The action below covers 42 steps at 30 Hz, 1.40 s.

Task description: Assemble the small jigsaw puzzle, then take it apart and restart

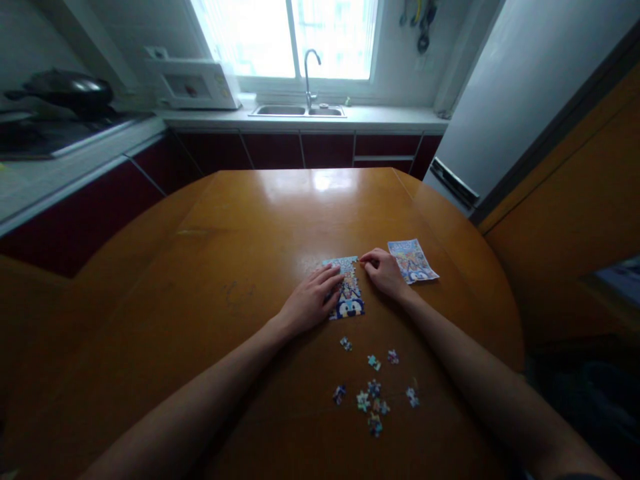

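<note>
A partly assembled jigsaw puzzle (351,287) lies on the table, its right edge showing open notches and a blue cartoon face near its bottom. My left hand (315,293) rests flat over the left side of it, fingers stretched out, hiding that part. At the upper right corner of the puzzle, my right hand (383,270) has thumb and fingertips pinched together on a small puzzle piece, mostly hidden by the fingers. Just beyond that hand lies a printed picture sheet (417,261) with matching colours, partly covered by the hand.
Several loose puzzle pieces (374,388) are scattered on the wooden table (240,267) nearer to me, between my forearms. Past the table's far edge stand a counter with a sink (280,111) and a microwave (195,85). A refrigerator (520,87) is at the right.
</note>
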### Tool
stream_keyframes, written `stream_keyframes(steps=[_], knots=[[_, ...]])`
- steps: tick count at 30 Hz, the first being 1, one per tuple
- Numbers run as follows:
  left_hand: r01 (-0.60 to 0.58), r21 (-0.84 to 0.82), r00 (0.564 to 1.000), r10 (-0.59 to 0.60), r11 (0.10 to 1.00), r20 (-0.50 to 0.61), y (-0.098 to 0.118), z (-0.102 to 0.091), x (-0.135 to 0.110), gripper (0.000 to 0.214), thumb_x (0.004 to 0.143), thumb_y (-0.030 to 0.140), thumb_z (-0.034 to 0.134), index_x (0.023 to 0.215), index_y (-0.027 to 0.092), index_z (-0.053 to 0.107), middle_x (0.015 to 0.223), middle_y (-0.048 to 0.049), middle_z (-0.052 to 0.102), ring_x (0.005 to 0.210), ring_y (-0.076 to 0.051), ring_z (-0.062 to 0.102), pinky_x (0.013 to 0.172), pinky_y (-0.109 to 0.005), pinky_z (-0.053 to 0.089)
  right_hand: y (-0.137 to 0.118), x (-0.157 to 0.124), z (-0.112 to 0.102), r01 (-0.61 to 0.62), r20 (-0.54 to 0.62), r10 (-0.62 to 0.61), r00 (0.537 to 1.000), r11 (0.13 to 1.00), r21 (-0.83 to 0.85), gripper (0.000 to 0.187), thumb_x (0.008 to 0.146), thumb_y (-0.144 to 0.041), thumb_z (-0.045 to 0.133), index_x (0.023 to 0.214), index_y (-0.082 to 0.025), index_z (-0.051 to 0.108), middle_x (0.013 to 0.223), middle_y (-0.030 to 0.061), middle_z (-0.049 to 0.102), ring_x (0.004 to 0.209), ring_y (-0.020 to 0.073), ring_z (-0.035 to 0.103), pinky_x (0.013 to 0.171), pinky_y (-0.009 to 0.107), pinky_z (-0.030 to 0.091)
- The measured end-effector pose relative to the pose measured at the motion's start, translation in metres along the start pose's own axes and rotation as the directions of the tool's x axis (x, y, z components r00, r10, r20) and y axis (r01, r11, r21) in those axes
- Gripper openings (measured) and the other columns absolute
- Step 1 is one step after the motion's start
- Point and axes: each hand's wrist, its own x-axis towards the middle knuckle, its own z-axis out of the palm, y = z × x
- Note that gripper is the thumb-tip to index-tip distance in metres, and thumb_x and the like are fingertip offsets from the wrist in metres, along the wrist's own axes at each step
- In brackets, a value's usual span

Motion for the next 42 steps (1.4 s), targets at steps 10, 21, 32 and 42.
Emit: stream_keyframes(steps=[10, 21, 32, 42], knots=[[-0.024, -0.014, 1.0, 0.023, 1.0, -0.019, 0.001, -0.001, 0.0, 0.037, 0.104, 0.032, 0.048, 0.137, 0.022, 0.059, 0.152, -0.0065, 0.053, 0.144, -0.026, 0.043, 0.122, -0.052, 0.036, -0.038, -0.016, -0.04, 0.106, 0.479, -0.057, 0.876, 0.991, -0.076, 0.013, 0.083, -0.011, 0.063, 0.086, -0.017, 0.074, 0.084, 0.0042, 0.068, 0.074, 0.0147, 0.059, 0.07, 0.026, 0.045], [-0.023, -0.013, 1.0, 0.023, 1.0, -0.017, -0.001, 0.001, -0.001, 0.036, 0.104, 0.031, 0.048, 0.136, 0.021, 0.059, 0.151, -0.0067, 0.053, 0.145, -0.025, 0.043, 0.123, -0.051, 0.035, -0.119, -0.059, -0.06, 0.358, 0.885, 0.025, 0.464, 0.909, -0.213, 0.011, 0.082, -0.011, 0.065, 0.083, -0.017, 0.075, 0.086, 0.0073, 0.075, 0.076, 0.0189, 0.067, 0.063, 0.026, 0.04], [-0.032, -0.018, 0.999, 0.031, 0.999, -0.019, 0.0, -0.001, 0.001, 0.036, 0.104, 0.031, 0.048, 0.135, 0.02, 0.06, 0.15, -0.0076, 0.055, 0.143, -0.025, 0.045, 0.122, -0.05, 0.036, -0.131, -0.078, -0.046, 0.449, 0.887, 0.093, 0.451, 0.836, -0.316, 0.014, 0.09, -0.012, 0.06, 0.093, -0.011, 0.073, 0.095, 0.0121, 0.076, 0.085, 0.0253, 0.073, 0.071, 0.031, 0.05], [-0.023, -0.032, 0.999, 0.022, 0.999, -0.026, 0.002, -0.003, 0.001, 0.035, 0.103, 0.031, 0.048, 0.135, 0.022, 0.06, 0.149, -0.0069, 0.055, 0.143, -0.026, 0.046, 0.121, -0.051, 0.037, -0.121, -0.08, -0.04, 0.511, 0.908, -0.079, 0.411, 0.845, -0.158, 0.013, 0.087, -0.009, 0.06, 0.089, -0.011, 0.072, 0.093, 0.0127, 0.073, 0.084, 0.0232, 0.068, 0.074, 0.03, 0.048]])
